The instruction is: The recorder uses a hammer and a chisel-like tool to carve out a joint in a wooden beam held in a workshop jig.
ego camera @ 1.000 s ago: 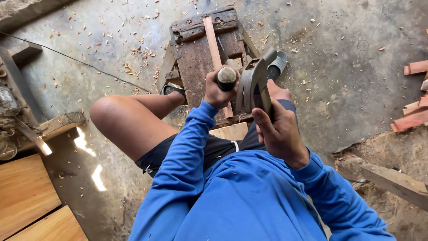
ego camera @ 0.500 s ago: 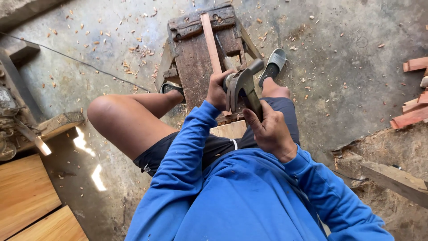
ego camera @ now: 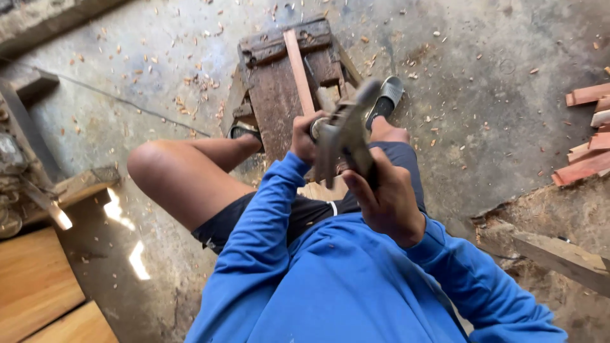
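We see both hands up in front of the chest, close together, clamped on one metal hand plane (ego camera: pixel 343 136). Left hand (ego camera: pixel 305 136) is closed around the plane's far end, at a rounded knob as far as we can tell. Right hand (ego camera: pixel 384 200) grips the near end from behind, fingers (ego camera: pixel 359 184) wrapped over the body. Plane is held off the table, tilted up on edge; motion blur hides its finer details.

Just beyond the hands: a dark, worn wooden table (ego camera: pixel 273 95), low and narrow, with a pale reddish wood strip (ego camera: pixel 298 70) lying lengthwise on top. Strip's near end runs in behind the left hand; we cannot tell if they touch.

Below the hands: bare knees either side of the table, and a grey sandal (ego camera: pixel 386 98) on the floor just right of the plane's far end.

Well right of the right hand: a stack of reddish wood strips (ego camera: pixel 588 136) on the concrete floor (ego camera: pixel 483 70). Wood chips (ego camera: pixel 190 82) are scattered over the floor left of and beyond the left hand. Far left and nearer than the hands: light wooden boards (ego camera: pixel 38 292).
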